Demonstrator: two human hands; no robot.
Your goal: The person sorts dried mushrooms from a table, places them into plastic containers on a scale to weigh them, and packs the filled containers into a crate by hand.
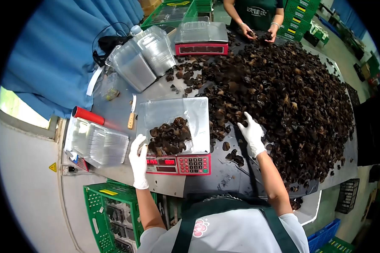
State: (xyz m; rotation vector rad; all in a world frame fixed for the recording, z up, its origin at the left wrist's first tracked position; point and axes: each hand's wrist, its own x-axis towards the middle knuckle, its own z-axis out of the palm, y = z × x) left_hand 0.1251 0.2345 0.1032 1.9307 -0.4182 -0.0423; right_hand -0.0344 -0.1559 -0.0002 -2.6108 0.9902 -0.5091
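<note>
My left hand (pixel 139 162), in a white glove, is at the left edge of a clear plastic tray on the red scale (pixel 194 165). Dark mushroom pieces (pixel 169 137) lie in that tray, beside my fingers. The hand looks partly curled, and whether it grips the tray cannot be made out. My right hand (pixel 252 134), also gloved in white, is over the left edge of the big pile of dark mushrooms (pixel 291 101). Its thumb and fingers are spread, with nothing visible between them. A few loose pieces (pixel 235 158) lie to its lower left.
Left of the scale are a knife (pixel 131 116), a red roll (pixel 88 115) and stacked clear trays (pixel 98 142). Further back stand more clear containers (pixel 133 65) and a second scale (pixel 202 40). A co-worker's gloved hands (pixel 273 31) hold mushrooms at the far side. Green crates (pixel 114 215) stand below left.
</note>
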